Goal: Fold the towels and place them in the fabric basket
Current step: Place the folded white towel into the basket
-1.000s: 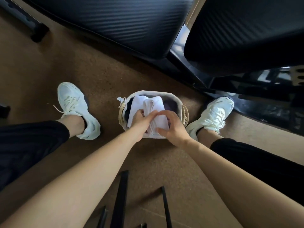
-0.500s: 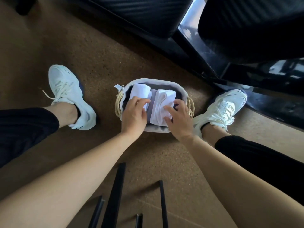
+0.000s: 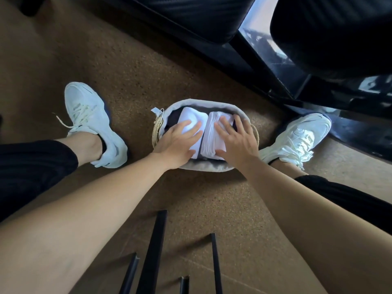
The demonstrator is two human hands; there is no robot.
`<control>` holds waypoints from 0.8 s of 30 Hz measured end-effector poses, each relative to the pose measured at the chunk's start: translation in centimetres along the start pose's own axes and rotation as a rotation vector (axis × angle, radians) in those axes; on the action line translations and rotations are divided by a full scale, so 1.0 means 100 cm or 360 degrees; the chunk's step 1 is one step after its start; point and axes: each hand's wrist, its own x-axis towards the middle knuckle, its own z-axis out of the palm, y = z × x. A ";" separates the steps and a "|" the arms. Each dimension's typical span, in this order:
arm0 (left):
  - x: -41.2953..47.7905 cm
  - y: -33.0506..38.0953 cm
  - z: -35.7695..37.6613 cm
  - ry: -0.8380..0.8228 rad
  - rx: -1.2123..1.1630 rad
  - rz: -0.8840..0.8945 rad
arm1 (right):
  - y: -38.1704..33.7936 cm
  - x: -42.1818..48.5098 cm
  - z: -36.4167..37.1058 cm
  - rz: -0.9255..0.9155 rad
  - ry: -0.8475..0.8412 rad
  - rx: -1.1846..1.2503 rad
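Towels: left towel [image 3: 192, 120] and right towel [image 3: 212, 141], white, folded, side by side inside the fabric basket [image 3: 203, 102].
Left hand [image 3: 177, 143]: flat on left towel, fingers straight.
Right hand [image 3: 237, 141]: fingers spread wide, resting on right towel.
Basket: on the brown floor [image 3: 127, 71], between white shoes [image 3: 89, 119]; the dark inside is perhaps lining.

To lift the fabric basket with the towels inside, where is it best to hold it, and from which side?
Probably by its two rope handles, the left handle and the right handle, reaching in from both ends at once. The fabric basket is oval and soft-walled, so holding both ends should keep it level.
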 end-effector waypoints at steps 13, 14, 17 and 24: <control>0.018 0.006 0.009 0.0104 0.0200 0.0085 | -0.017 0.010 0.011 0.0083 -0.0076 0.0022; 0.020 0.007 0.012 0.0087 0.0189 0.0057 | -0.018 0.009 0.010 0.0082 -0.0075 0.0014; 0.019 0.009 0.010 0.0073 0.0184 0.0013 | -0.017 0.007 0.003 0.0081 -0.0082 0.0009; -0.018 0.021 -0.014 0.0051 -0.0087 -0.0085 | -0.008 -0.019 -0.021 0.0071 0.0053 0.0183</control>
